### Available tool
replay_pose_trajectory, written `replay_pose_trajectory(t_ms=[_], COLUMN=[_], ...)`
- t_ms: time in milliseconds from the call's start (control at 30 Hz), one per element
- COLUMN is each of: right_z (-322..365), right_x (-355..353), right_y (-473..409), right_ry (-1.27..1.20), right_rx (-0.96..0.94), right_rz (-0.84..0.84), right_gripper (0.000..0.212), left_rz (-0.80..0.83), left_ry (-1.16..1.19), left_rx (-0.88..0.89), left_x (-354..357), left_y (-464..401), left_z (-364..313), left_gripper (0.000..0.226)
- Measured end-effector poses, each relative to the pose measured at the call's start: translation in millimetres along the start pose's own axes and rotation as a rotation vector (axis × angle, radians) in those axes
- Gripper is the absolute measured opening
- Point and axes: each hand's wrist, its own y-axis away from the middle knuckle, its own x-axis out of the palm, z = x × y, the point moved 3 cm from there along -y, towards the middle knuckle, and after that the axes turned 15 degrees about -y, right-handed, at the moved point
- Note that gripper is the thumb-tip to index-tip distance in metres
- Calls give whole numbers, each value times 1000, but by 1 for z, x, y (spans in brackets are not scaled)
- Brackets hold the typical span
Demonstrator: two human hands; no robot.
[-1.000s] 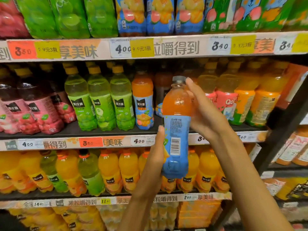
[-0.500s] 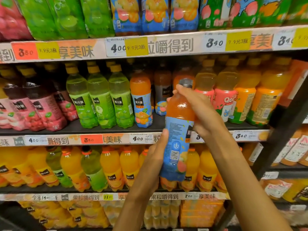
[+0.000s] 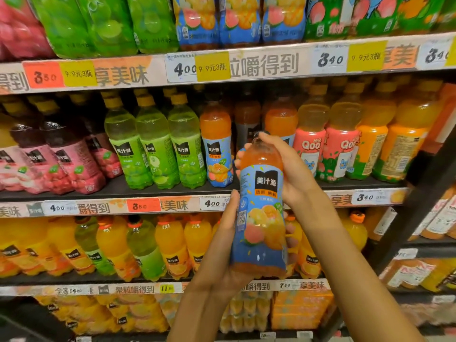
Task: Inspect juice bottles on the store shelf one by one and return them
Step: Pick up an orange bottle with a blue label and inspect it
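Head view: an orange juice bottle (image 3: 260, 208) with a blue label reading 美汁源, a QR code and pictured fruit is held upright before the shelf (image 3: 158, 192). Left hand (image 3: 225, 245) grips its lower half from the left, fingers wrapped behind; right hand (image 3: 287, 169) clasps its neck and shoulder. Price tags read 400 (image 3: 212, 203), 350 and 340; Qoo bottles (image 3: 311, 151) stand behind.

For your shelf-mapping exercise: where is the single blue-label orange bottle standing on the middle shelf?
In the head view it stands left of centre on the middle shelf, just right of three green bottles and left of the held bottle.
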Motion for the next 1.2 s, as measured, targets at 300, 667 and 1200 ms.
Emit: replay_pose_trajectory(t_ms=[300, 667, 1200], right_z=[-25, 1, 21], right_x=[-4, 19, 29], right_y=[-3, -7, 17], right_ry=[-53, 98, 365], right_rx=[83, 41, -361], right_rz=[-230, -183, 49], right_gripper=[32, 29, 20], left_rz=[64, -39, -280], left_ry=[291, 134, -623], left_rx=[12, 83, 363], left_x=[12, 0, -31], left_y=[7, 4, -7], left_z=[-17, -14, -14], left_gripper=[70, 58, 39])
